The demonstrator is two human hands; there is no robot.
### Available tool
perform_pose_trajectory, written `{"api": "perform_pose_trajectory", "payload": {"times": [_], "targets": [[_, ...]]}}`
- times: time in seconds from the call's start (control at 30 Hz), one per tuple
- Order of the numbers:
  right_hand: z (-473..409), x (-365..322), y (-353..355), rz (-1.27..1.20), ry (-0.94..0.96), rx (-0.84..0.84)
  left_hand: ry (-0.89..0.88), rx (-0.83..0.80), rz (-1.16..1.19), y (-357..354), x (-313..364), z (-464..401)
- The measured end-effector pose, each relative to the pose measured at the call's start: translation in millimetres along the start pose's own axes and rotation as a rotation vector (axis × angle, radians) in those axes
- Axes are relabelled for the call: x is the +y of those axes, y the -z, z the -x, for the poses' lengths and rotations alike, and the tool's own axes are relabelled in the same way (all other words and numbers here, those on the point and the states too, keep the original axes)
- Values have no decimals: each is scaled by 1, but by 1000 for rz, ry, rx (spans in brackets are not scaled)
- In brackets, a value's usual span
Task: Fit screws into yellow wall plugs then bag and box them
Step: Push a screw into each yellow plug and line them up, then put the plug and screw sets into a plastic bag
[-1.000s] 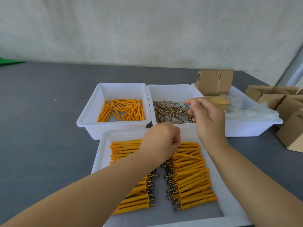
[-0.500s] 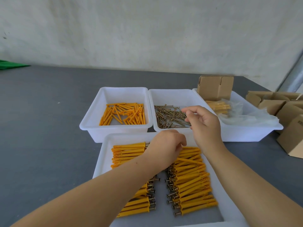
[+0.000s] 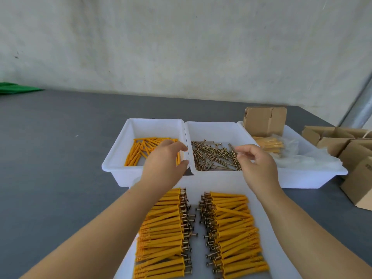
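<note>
Loose yellow wall plugs (image 3: 138, 152) lie in the left white bin (image 3: 114, 164). Brown screws (image 3: 213, 156) fill the middle white bin (image 3: 211, 127). In the near white tray (image 3: 197, 182) plugs fitted with screws lie in two rows, one on the left (image 3: 163, 228) and one on the right (image 3: 235, 228), screw heads facing the middle. My left hand (image 3: 165, 160) hovers over the right side of the plug bin, fingers and thumb spread, holding nothing. My right hand (image 3: 257, 164) hangs over the right end of the screw bin with loosely curled fingers, nothing visible in them.
A third white bin (image 3: 302, 178) at the right holds bagged plugs (image 3: 267, 143), clear plastic bags (image 3: 306, 158) and an open cardboard box (image 3: 263, 119). Several more cardboard boxes (image 3: 342, 141) stand at the table's right edge. Grey tabletop (image 3: 60, 158) stretches to the left.
My left hand has moved from the near tray forward to the plug bin and opened from a fist. My right hand has stayed over the screw bin.
</note>
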State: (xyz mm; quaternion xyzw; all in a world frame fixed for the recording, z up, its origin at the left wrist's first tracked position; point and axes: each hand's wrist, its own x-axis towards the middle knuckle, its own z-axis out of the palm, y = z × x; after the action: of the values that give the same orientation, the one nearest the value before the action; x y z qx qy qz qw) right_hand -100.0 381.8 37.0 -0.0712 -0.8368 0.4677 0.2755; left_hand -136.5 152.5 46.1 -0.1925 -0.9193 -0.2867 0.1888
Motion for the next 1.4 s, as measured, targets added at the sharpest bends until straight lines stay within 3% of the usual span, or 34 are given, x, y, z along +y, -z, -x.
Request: {"api": "perform_pose_trajectory", "payload": {"times": [0.1, 0.2, 0.33, 0.5, 0.77, 1.17, 1.4], "targets": [[-11, 3, 8, 334, -27, -58, 83, -300, -160, 7, -12, -9], [-18, 7, 12, 594, -138, -211, 6, -557, -192, 0, -8, -18], [-25, 10, 13, 779, -225, -217, -18, -735, -204, -14, 8, -35], [-60, 18, 20, 787, -411, -275, 87, -717, -206, -31, 13, -54], [-92, 34, 5, 751, -316, -273, 108, -576, -337, -40, -4, -77], [-88, -3, -72, 653, -185, -364, 256, -688, -585, 9, -66, -94], [-68, -31, -113, 666, -59, -462, 329, -829, -870, 37, -88, -85]]}}
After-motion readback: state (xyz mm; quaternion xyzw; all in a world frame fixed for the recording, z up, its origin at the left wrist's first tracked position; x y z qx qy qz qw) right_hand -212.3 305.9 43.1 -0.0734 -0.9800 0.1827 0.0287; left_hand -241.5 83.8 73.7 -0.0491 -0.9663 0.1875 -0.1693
